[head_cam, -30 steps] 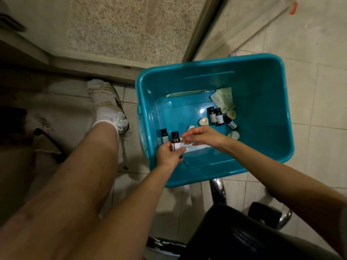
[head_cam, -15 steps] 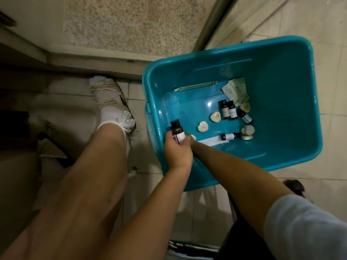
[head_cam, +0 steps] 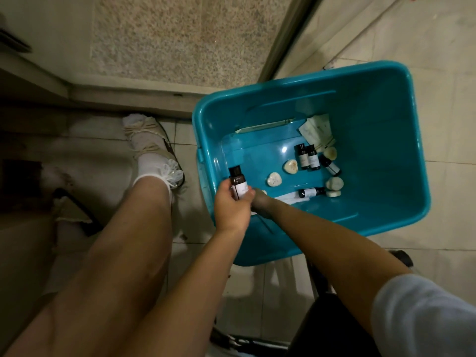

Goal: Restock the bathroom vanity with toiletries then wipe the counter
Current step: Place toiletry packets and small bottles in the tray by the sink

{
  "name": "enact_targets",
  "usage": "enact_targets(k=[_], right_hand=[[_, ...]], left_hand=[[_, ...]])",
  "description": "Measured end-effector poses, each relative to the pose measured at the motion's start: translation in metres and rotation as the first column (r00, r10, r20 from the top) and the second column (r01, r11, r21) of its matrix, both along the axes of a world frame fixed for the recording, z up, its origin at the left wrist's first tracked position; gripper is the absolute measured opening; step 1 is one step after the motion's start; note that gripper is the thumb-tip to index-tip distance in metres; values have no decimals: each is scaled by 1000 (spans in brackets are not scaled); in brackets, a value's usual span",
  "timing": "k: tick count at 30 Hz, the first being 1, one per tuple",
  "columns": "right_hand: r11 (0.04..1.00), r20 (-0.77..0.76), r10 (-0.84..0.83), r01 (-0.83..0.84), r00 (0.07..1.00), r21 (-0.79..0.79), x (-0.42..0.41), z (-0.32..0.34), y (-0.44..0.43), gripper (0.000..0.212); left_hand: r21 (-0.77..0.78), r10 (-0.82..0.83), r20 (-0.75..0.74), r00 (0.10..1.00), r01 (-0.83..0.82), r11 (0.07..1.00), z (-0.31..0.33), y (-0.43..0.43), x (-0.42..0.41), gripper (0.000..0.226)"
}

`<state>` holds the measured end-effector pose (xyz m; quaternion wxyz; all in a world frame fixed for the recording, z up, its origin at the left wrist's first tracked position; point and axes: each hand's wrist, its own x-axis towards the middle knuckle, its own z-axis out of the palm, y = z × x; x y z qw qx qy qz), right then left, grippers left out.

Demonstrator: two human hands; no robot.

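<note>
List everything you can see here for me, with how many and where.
teal plastic bin: one, teal, on the pale tiled floor
small dark brown bottles with white labels: five, dark brown; two upright and two lying in the bin, one held
round cream soaps: at least five, cream, bin bottom
pale paper sachets: a few, cream, bin's far corner
white sock and beige shoe: one, left of bin
left hand: grips the held bottle
right hand: in the bin, fingers hidden

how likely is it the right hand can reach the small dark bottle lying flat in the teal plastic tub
Probably yes: the right hand is low inside the teal plastic tub, and the lying small dark bottle sits nearby, uncovered.
</note>
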<state>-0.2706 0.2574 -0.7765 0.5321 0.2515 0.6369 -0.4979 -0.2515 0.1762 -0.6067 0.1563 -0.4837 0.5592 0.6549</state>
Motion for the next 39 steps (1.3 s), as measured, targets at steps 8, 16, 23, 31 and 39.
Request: enact_targets(k=[8, 16, 23, 31, 39], right_hand=[[976, 37, -78, 84, 996, -200, -50, 100, 57, 20], [908, -137, -63, 0, 989, -419, -61, 221, 70, 45], [856, -332, -75, -110, 940, -505, -22, 310, 64, 37], [745, -430, -113, -210, 896, -633, 8, 412, 54, 71], [693, -595, -190, -323, 781, -645, 26, 500, 46, 39]], left_hand=[[17, 15, -16, 1000, -14, 1000, 22, -10, 8, 38], [-2, 67, -131, 989, -68, 998, 84, 4, 25, 44], [-3, 152, -353, 923, -164, 987, 160, 12, 51, 42], [153, 265, -539, 799, -217, 964, 243, 7, 87, 34], [49, 202, -729, 654, -244, 969, 333, 0, 107, 35]])
